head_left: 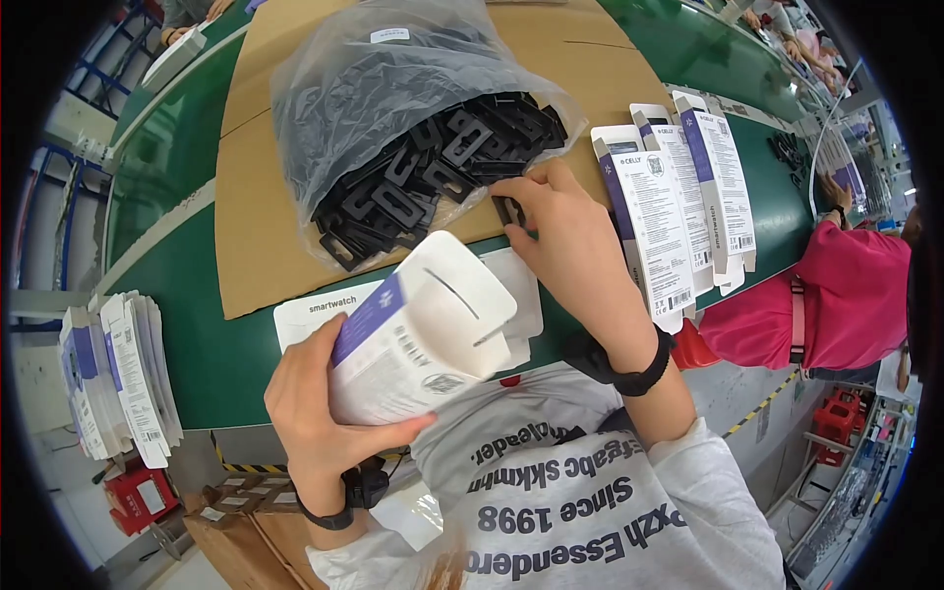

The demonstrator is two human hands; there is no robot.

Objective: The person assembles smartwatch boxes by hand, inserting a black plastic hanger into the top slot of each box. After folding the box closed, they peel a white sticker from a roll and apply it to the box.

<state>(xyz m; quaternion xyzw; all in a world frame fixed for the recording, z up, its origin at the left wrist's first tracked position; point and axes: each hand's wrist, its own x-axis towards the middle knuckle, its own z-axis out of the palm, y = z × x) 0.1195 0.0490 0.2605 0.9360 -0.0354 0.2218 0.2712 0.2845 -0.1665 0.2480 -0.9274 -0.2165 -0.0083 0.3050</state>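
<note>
My left hand (313,413) is wrapped round a white and purple carton (398,369), tilted, with its top flap raised and its open end facing up and to the right. My right hand (570,236) pinches a small black plastic hang tab (510,212) between thumb and fingers, at the near edge of the bag. Just beyond, a clear plastic bag (344,98) lies on its side with its mouth toward me. Many black plastic hang tabs (433,162) spill from it. White printed cartons (300,317) lie flat beneath the held carton, partly hidden by it.
The bag rests on a cardboard sheet (246,236) on a green table (187,280). Several white and purple cartons (661,226) stand at the right; flattened cartons (138,364) are stacked at the left. A person in a pink top (851,290) works at the right.
</note>
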